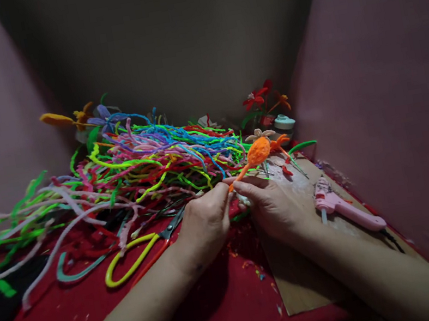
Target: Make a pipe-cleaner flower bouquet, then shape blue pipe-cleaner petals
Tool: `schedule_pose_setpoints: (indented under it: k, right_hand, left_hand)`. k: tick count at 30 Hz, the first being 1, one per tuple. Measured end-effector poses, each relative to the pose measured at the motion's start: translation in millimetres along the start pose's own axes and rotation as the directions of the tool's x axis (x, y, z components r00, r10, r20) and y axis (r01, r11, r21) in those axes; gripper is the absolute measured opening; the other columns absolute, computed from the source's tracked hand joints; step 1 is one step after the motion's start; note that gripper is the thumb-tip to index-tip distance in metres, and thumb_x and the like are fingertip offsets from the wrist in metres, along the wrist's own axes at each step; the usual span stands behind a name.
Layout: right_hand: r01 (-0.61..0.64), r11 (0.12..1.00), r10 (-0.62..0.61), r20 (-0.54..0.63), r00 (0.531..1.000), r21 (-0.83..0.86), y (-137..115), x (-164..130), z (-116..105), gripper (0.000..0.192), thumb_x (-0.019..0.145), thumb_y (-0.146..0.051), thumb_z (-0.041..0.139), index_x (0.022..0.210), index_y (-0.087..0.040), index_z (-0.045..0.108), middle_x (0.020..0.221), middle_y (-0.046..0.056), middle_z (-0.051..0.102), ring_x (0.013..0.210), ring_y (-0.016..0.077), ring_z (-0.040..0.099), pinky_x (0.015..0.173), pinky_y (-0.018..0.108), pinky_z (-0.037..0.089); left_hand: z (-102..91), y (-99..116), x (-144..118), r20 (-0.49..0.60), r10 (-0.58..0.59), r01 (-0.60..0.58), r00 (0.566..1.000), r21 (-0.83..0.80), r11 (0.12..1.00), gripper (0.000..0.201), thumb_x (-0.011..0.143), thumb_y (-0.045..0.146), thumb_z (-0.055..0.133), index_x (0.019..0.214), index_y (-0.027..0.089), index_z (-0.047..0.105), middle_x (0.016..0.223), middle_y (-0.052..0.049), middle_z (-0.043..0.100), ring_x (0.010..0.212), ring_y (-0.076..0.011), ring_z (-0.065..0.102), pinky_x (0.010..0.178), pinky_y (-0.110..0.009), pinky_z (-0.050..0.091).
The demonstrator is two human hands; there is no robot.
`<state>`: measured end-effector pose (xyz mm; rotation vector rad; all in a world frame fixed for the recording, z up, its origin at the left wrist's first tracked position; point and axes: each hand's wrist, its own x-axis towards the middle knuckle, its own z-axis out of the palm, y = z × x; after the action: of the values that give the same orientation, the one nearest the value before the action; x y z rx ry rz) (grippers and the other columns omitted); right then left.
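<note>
Between my two hands an orange pipe-cleaner petal (258, 151) points up and to the right, its fuzzy oval end clear of the fingers. My left hand (209, 214) is closed at the lower end of its stem, thumb and fingers pressed together. My right hand (270, 207) pinches the same stem from the other side, the two thumbs nearly meeting. What the curled fingers cover underneath is hidden. Scissors (132, 260) with one yellow handle loop lie on the red cloth (224, 308), just left of my left hand.
A large heap of coloured pipe cleaners (164, 158) spreads across the back and left. At right, a pink glue gun (347, 209) rests on a cardboard sheet (303, 288). Finished pipe-cleaner flowers (255, 98) and a pale-lidded jar (285, 123) stand behind.
</note>
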<state>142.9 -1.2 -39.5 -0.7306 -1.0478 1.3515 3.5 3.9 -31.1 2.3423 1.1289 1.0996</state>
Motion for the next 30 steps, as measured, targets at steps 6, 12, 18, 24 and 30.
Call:
schedule_pose_setpoints:
  k: [6,12,18,24,30]
  right_hand:
    - [-0.006,0.998,0.009,0.052,0.999,-0.058,-6.1,-3.0,4.2,0.015,0.077,-0.029,0.063,0.087,-0.024,0.072,0.081,0.001,0.067,0.079,0.0168,0.057,0.079,0.033,0.043]
    - [-0.045,0.990,0.053,0.054,0.997,-0.133,-18.1,-4.5,11.0,0.019,0.078,-0.031,0.056,0.087,-0.024,0.071,0.077,0.001,0.065,0.073,0.0162,0.055,0.068,0.030,0.044]
    - [-0.077,0.995,0.081,0.068,0.994,-0.056,-12.3,-3.5,7.5,0.028,0.077,-0.029,0.058,0.102,-0.021,0.067,0.079,0.002,0.065,0.067,0.0145,0.056,0.063,0.028,0.045]
    - [-0.125,0.991,0.118,0.133,0.984,0.046,-4.1,-1.4,2.7,0.031,0.075,-0.035,0.063,0.103,-0.022,0.066,0.069,-0.001,0.063,0.059,0.0118,0.055,0.061,0.028,0.044]
    - [-0.037,0.999,0.038,0.038,0.999,-0.012,1.3,-1.5,0.6,0.022,0.076,-0.036,0.063,0.091,-0.021,0.070,0.065,-0.001,0.060,0.053,0.0105,0.050,0.057,0.028,0.042]
  left_hand:
    - [-0.7,-1.8,1.4,-0.007,-0.044,0.043,0.999,-0.101,0.994,0.021,0.088,0.023,0.040,0.092,0.019,0.061,0.062,0.003,0.054,0.053,-0.0080,0.046,0.053,-0.018,0.034]
    - [-6.5,14.7,9.0,0.182,-0.318,0.365,0.930,-0.545,0.755,0.019,0.084,0.031,0.048,0.083,0.017,0.061,0.049,0.008,0.042,0.037,-0.0042,0.034,0.038,-0.017,0.027]
    - [-10.1,22.2,10.2,0.395,-0.382,0.535,0.835,-0.745,0.399,0.014,0.082,0.027,0.053,0.075,0.015,0.056,0.044,0.008,0.043,0.028,-0.0020,0.031,0.029,-0.014,0.022]
    - [-12.3,7.1,8.1,0.620,-0.181,0.642,0.764,-0.757,0.122,0.018,0.084,0.034,0.052,0.077,0.017,0.053,0.049,0.010,0.041,0.028,-0.0001,0.015,0.025,-0.014,0.025]
    - [-9.0,9.9,10.5,0.458,-0.286,0.529,0.842,-0.594,0.606,0.027,0.087,0.037,0.043,0.077,0.015,0.055,0.048,0.006,0.047,0.032,-0.0043,0.035,0.033,-0.017,0.028]
